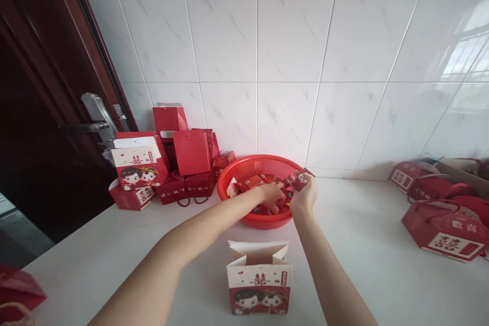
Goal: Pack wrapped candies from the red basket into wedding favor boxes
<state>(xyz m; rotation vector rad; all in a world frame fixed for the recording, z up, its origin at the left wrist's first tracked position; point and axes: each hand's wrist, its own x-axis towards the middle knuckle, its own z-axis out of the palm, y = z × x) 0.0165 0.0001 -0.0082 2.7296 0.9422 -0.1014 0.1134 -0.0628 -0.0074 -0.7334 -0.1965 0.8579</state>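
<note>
A red plastic basket with perforated sides holds a heap of small red-wrapped packets, probably sweets. My left hand reaches down into the heap, its fingers curled among the packets; what they grip is hidden. At the basket's right rim, my right hand is closed around a small red packet with a white printed patch. Closer to me stands an upright paper gift box, white and red with two cartoon figures on its front. Its top is open, and neither hand touches it.
Several red gift boxes are stacked left of the basket by the wall. More closed boxes sit on the right, beside a cardboard carton. Part of a red box shows lower left. A dark door stands at left.
</note>
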